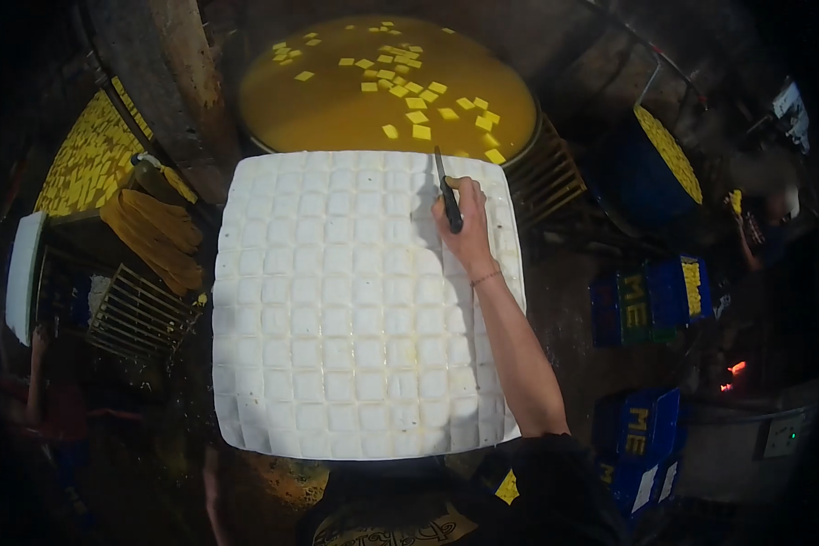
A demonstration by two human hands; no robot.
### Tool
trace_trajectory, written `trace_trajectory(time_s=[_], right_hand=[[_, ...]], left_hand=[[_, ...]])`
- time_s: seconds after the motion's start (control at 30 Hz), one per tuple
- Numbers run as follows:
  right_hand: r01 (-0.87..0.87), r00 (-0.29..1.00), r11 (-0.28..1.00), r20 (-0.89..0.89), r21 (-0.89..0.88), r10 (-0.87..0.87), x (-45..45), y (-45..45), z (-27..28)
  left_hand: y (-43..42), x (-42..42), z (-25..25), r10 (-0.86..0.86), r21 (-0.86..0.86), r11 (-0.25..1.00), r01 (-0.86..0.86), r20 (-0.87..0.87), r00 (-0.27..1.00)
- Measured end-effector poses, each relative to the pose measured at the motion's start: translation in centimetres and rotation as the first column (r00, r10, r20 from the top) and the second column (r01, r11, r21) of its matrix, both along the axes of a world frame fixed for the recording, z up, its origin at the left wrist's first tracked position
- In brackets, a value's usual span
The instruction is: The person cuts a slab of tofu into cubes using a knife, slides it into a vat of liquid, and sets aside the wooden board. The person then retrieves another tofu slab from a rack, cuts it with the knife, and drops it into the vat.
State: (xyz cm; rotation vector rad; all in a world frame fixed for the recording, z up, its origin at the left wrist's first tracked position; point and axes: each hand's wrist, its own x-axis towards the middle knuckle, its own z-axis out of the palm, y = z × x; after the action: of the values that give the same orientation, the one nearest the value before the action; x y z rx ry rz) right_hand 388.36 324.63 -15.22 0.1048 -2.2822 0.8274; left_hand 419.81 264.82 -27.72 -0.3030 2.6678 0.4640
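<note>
One white slab (pixel 355 300), scored all over into a grid of squares, fills the middle of the view. At its one o'clock, the right hand (pixel 465 223) is closed around the black handle of a knife (pixel 451 207), fingers curled in. The blade points to twelve o'clock, its tip by the slab's far edge; whether it touches the surface, I cannot tell. A thin bracelet (pixel 485 278) circles the wrist. The left hand is out of sight, so I cannot tell its state.

Just beyond the slab, at twelve o'clock, a round vat (pixel 291 109) of amber liquid holds scattered yellow squares (pixel 416 117). At ten o'clock lie orange gloves (pixel 159 241); at nine, a slatted crate (pixel 136 314) stands near a white board (pixel 25 282), another person's hand (pixel 41 337) at its lower end. A blue tub (pixel 623 182) of yellow pieces sits at two o'clock, and blue boxes (pixel 651 419) at four.
</note>
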Motion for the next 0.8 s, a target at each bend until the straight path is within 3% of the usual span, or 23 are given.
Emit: trace_trajectory(time_s=[0.07, 0.1, 0.17, 0.27, 0.33, 0.37, 0.4, 0.43, 0.47, 0.5, 0.53, 0.57, 0.63, 0.67, 0.7, 0.73, 0.77, 0.8], right_hand=[[0.02, 0.999, 0.998, 0.047, 0.065, -0.023, -1.5, 0.2, -0.8], [-0.001, 0.998, 0.998, 0.069, 0.059, -0.003, -1.6, 0.5, -1.1], [-0.011, 0.995, 0.999, 0.099, 0.052, 0.006, -0.4, 0.3, -1.1], [-0.019, 0.995, 0.998, 0.097, 0.053, 0.014, 6.8, -1.4, -0.6], [-0.045, 0.99, 0.999, 0.134, 0.021, 0.042, 13.5, -3.1, -0.7], [-0.044, 0.985, 0.999, 0.17, -0.002, 0.044, 17.1, -4.0, -0.9], [-0.043, 0.977, 0.999, 0.208, -0.023, 0.047, 21.0, -4.9, -1.2], [-0.044, 0.97, 0.999, 0.238, -0.019, 0.047, 24.7, -5.8, -1.3], [-0.046, 0.962, 0.999, 0.268, -0.016, 0.049, 28.4, -6.7, -1.3], [-0.032, 0.963, 0.999, 0.267, -0.008, 0.033, 31.8, -7.7, -0.9], [-0.017, 0.964, 1.0, 0.265, -0.003, 0.017, 35.1, -8.9, -0.5], [-0.008, 0.953, 1.0, 0.302, -0.023, 0.015, 38.6, -9.6, -0.5], [0.004, 0.924, 0.997, 0.381, -0.074, 0.025, 45.0, -10.7, 0.1], [0.007, 0.906, 0.994, 0.422, -0.106, 0.038, 47.5, -11.2, 0.8], [-0.016, 0.886, 0.988, 0.457, -0.154, 0.085, 49.2, -10.9, 1.8], [-0.038, 0.864, 0.978, 0.486, -0.205, 0.135, 50.0, -10.8, 2.9], [0.161, 0.849, 0.915, 0.525, -0.37, 0.063, 49.4, -11.5, 4.5], [0.049, 0.898, 0.931, 0.423, -0.362, 0.117, 46.8, -10.8, 6.3]], left_hand=[[-8.5, 10.8, -13.0, 0.237, 0.387, 0.901, -0.196, -0.062, 0.97], [-4.0, 11.4, -7.9, 0.277, 0.312, 0.908, -0.281, 0.058, 0.959], [-2.5, 15.6, -9.8, 0.388, 0.326, 0.846, -0.421, 0.164, 0.907], [-2.6, 18.9, -13.7, 0.357, 0.339, 0.845, -0.413, 0.217, 0.909], [-3.6, 19.8, -16.5, 0.243, 0.352, 0.889, -0.294, 0.182, 0.953], [-4.6, 19.9, -18.0, 0.086, 0.33, 0.937, -0.112, 0.092, 0.992], [-6.0, 19.6, -19.9, -0.191, 0.218, 0.955, 0.2, -0.064, 0.98], [-6.9, 19.1, -21.3, -0.46, 0.011, 0.88, 0.475, -0.233, 0.857], [-7.0, 17.6, -21.7, -0.269, 0.277, 0.912, 0.304, -0.156, 0.95], [-6.4, 15.6, -21.3, -0.095, 0.531, 0.836, 0.134, -0.101, 0.99], [-5.9, 13.8, -20.6, 0.024, 0.743, 0.669, 0.028, -0.059, 0.998], [-5.4, 12.4, -19.7, 0.061, 0.885, 0.465, 0.034, -0.071, 0.996], [-4.7, 10.0, -21.6, 0.176, 0.944, 0.234, 0.234, -0.278, 0.944], [-3.5, 8.4, -20.0, 0.175, 0.945, 0.229, 0.235, -0.278, 0.945], [-0.9, 6.3, -15.6, 0.327, 0.902, 0.416, -0.117, -0.029, 0.944], [0.5, 4.8, -12.6, 0.513, 0.722, 0.517, -0.46, 0.169, 0.842], [-0.4, 4.0, -13.9, 0.515, 0.722, 0.52, -0.456, 0.161, 0.842], [-2.1, 2.7, -16.5, 0.445, 0.705, 0.599, -0.38, 0.101, 0.89]])
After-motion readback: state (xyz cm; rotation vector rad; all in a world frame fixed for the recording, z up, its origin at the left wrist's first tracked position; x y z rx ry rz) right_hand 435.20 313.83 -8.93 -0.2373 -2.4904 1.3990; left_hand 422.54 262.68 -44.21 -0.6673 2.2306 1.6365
